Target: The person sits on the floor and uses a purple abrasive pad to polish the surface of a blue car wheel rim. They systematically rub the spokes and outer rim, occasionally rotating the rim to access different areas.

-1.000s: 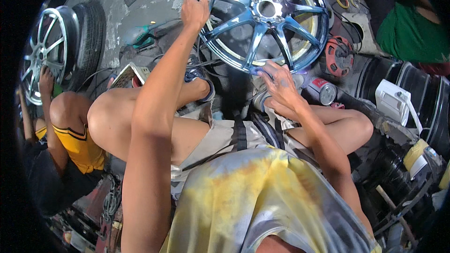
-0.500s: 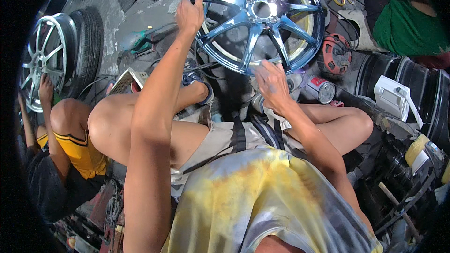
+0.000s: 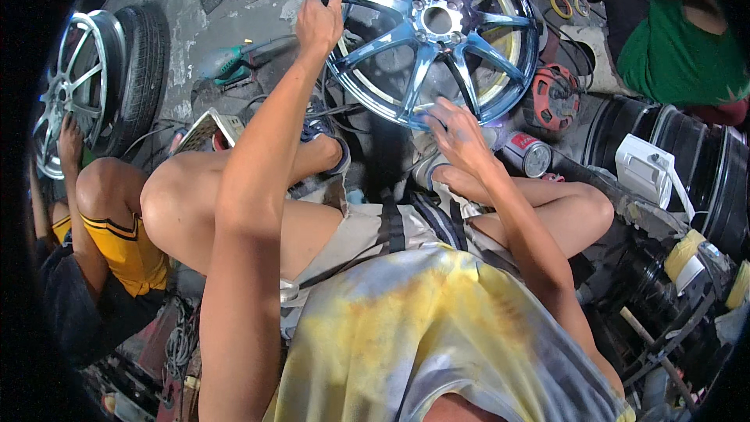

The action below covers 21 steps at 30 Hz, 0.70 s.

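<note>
A shiny blue-chrome multi-spoke wheel rim [image 3: 426, 70] is tilted in front of me, its open centre hole facing up. My left hand [image 3: 319, 27] is closed around the rim's left edge, thumb along the lip. My right hand [image 3: 459, 134] is at the near edge, fingers stretched out and touching the lip. No object shows in the right hand, though its palm side is hidden. My left sandal-clad foot and bent legs are just below the rim.
A teal power tool [image 3: 226, 65] lies left. A red round device [image 3: 556, 96], a can [image 3: 525, 154] and a white box [image 3: 647, 170] are right, beside black rims [image 3: 625, 121]. Another person touches a silver rim [image 3: 76, 86] near a tyre [image 3: 144, 70]; someone in green [image 3: 680, 47] sits far right.
My right hand's fingers have shifted slightly along the near lip and show more clearly. My left hand keeps its hold. The view has shifted slightly.
</note>
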Tool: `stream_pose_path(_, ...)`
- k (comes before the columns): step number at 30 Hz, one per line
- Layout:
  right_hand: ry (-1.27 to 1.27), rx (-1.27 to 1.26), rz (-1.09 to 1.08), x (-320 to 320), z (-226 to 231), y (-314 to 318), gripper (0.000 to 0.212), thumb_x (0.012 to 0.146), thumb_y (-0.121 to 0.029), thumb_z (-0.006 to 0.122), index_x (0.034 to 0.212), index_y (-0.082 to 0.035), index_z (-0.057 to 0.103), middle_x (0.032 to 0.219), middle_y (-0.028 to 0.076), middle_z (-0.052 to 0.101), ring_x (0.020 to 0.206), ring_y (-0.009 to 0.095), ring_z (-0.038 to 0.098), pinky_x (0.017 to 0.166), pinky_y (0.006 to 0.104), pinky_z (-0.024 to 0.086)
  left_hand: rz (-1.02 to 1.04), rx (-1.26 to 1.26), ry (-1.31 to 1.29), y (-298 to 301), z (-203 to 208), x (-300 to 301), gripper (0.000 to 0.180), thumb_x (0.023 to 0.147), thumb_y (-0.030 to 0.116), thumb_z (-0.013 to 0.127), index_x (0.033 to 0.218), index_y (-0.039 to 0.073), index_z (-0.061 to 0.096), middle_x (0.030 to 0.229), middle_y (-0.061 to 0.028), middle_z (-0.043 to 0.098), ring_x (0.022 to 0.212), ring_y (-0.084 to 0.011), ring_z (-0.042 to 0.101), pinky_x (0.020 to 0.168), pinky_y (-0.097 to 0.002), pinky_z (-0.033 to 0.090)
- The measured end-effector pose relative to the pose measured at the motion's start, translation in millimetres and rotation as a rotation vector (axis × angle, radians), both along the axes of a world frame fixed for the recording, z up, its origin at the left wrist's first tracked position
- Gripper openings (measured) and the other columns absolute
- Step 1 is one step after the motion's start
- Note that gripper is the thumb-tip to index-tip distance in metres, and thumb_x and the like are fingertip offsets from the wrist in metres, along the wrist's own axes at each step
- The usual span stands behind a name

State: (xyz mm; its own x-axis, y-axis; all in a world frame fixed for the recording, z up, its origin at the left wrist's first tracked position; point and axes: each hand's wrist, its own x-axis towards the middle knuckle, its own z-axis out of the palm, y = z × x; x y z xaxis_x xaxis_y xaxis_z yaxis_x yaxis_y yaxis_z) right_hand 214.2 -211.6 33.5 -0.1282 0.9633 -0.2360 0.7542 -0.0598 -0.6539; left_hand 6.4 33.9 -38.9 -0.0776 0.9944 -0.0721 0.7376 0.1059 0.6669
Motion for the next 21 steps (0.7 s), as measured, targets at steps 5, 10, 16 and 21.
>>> stream_pose_path(5, -0.02, 0.028, 0.086, 12, -2, 7, 0.016, 0.092, -0.012, 0.063, 0.099, 0.001, 0.067, 0.105, 0.022, 0.065, 0.092, 0.045, 0.062, 0.082, 0.0493, 0.049, 0.014, -0.023, -0.001, 1, 4, 1, 0.074, 0.098, 0.061, 0.044, 0.111, -0.01, 0.063, 0.116, -0.0324, 0.063, 0.113, -0.0481, 0.058, 0.099, -0.0524, 0.044)
stream_pose_path(10, -0.017, 0.125, 0.069, 9, -8, 8, 0.014, 0.09, -0.009, 0.064, 0.1, 0.0, 0.067, 0.097, 0.022, 0.061, 0.087, 0.044, 0.062, 0.077, 0.049, 0.049, 0.004, -0.011, 0.015, 2, 3, 2, 0.075, 0.098, 0.061, 0.045, 0.111, -0.011, 0.062, 0.114, -0.0343, 0.063, 0.112, -0.0492, 0.059, 0.098, -0.0541, 0.045)
stream_pose_path(16, -0.069, -0.017, 0.11, 18, 5, 9, 0.014, 0.088, -0.008, 0.065, 0.1, -0.001, 0.069, 0.104, 0.02, 0.064, 0.089, 0.043, 0.062, 0.074, 0.0487, 0.05, -0.016, 0.032, -0.007, 2, 3, 0, 0.074, 0.098, 0.06, 0.046, 0.113, -0.011, 0.062, 0.112, -0.0342, 0.064, 0.111, -0.0498, 0.059, 0.098, -0.0546, 0.044)
stream_pose_path(21, 0.008, 0.082, 0.09, 5, 3, 10, 0.014, 0.087, -0.007, 0.066, 0.099, 0.001, 0.068, 0.1, 0.02, 0.064, 0.089, 0.042, 0.063, 0.073, 0.0473, 0.05, 0.011, -0.009, 0.004, 2, 5, 4, 0.073, 0.097, 0.06, 0.046, 0.11, -0.01, 0.063, 0.113, -0.0345, 0.064, 0.112, -0.0495, 0.059, 0.099, -0.0545, 0.044)
